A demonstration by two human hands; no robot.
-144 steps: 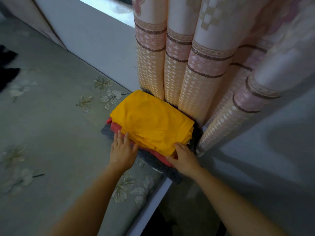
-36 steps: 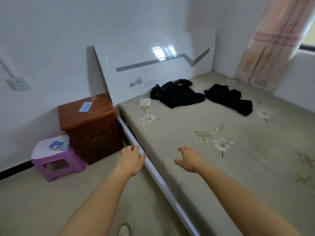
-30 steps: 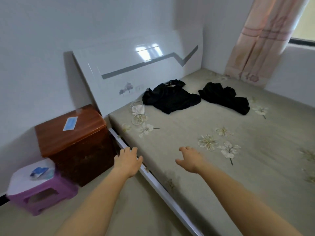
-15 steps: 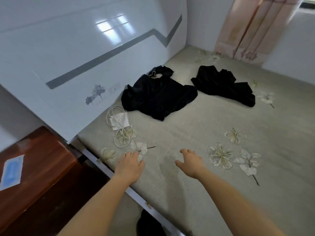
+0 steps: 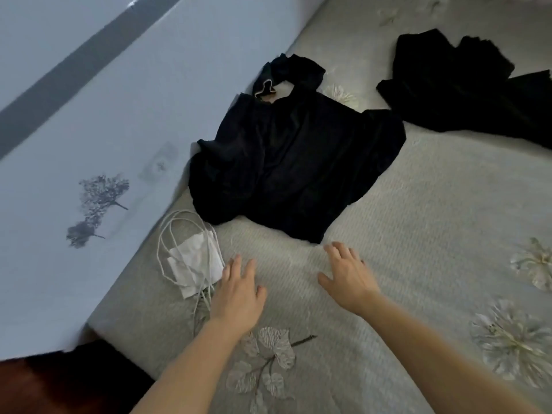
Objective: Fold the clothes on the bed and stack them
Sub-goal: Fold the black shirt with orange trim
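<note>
Black top [image 5: 294, 162] lies crumpled on the bed [image 5: 418, 234] by the headboard [image 5: 104, 115], second black garment [image 5: 466, 88] further right. Our left hand [image 5: 239, 291] and right hand [image 5: 348, 276] hover spread and empty just short of its hem. We should grab both hem corners and drag it flat, clear of the white cable [image 5: 185, 231], before folding. Versus half a second back, we're closer and leaning lower.

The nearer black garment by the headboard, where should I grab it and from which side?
Judging by its pose, take the nearer black garment at its bottom hem corners, coming from the foot side. That edge lies closest to the left hand and right hand; both are open and empty.
</note>
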